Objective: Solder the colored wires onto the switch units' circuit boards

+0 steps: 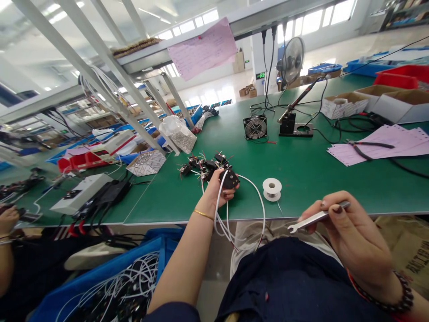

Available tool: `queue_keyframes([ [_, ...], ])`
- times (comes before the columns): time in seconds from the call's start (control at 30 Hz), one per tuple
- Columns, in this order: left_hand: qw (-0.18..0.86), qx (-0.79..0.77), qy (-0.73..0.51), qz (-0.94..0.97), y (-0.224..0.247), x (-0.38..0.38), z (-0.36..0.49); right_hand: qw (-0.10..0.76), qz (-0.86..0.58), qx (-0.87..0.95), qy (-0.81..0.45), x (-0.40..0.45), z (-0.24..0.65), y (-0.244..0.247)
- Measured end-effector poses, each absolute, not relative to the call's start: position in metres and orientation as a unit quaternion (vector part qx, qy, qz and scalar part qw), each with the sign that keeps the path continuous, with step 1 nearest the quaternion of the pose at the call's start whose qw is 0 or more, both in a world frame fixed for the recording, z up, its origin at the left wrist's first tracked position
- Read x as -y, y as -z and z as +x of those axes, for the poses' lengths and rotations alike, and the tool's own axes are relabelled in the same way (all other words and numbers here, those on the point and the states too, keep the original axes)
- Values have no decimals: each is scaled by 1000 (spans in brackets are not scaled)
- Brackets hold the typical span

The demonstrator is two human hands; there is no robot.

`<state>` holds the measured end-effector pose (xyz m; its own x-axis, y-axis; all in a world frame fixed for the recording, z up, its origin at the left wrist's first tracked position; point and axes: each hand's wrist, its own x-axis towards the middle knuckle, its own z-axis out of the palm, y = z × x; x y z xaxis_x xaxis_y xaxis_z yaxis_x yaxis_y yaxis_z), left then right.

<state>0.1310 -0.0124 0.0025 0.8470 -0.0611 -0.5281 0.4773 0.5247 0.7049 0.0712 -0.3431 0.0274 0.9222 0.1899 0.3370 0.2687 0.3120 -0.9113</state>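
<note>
My left hand (217, 190) is closed around a black part (229, 180) with white cables (259, 197) looping from it down toward my lap. Just beyond it, several small black parts with thin coloured wires (208, 166) lie in a pile on the green bench. Over my lap at the right, my right hand (348, 237) grips a silver open-end wrench (317, 218) between thumb and fingers, its jaw pointing left. A spool of solder wire (271, 189) stands on the bench between my hands, apart from both.
Behind the spool are a small fan (255, 128) and a soldering iron (301, 96) in its stand (295, 129). Pliers (365, 147) rest on pink papers (395, 138). A blue bin (100, 273) of cabled parts sits below left. Another person's hand (8, 219) shows at the far left.
</note>
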Motion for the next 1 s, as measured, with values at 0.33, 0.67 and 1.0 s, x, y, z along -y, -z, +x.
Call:
queue_keyframes([
  [0.33,833,-248,168,465,7,20,143,777,-594,205,41,353,72,-24],
  [0.67,819,-270,68,503,-13,-14,63,771,-598,217,19,341,73,-27],
  [1.0,849,-195,191,452,-5,70,117,771,-602,209,12,343,69,-24],
])
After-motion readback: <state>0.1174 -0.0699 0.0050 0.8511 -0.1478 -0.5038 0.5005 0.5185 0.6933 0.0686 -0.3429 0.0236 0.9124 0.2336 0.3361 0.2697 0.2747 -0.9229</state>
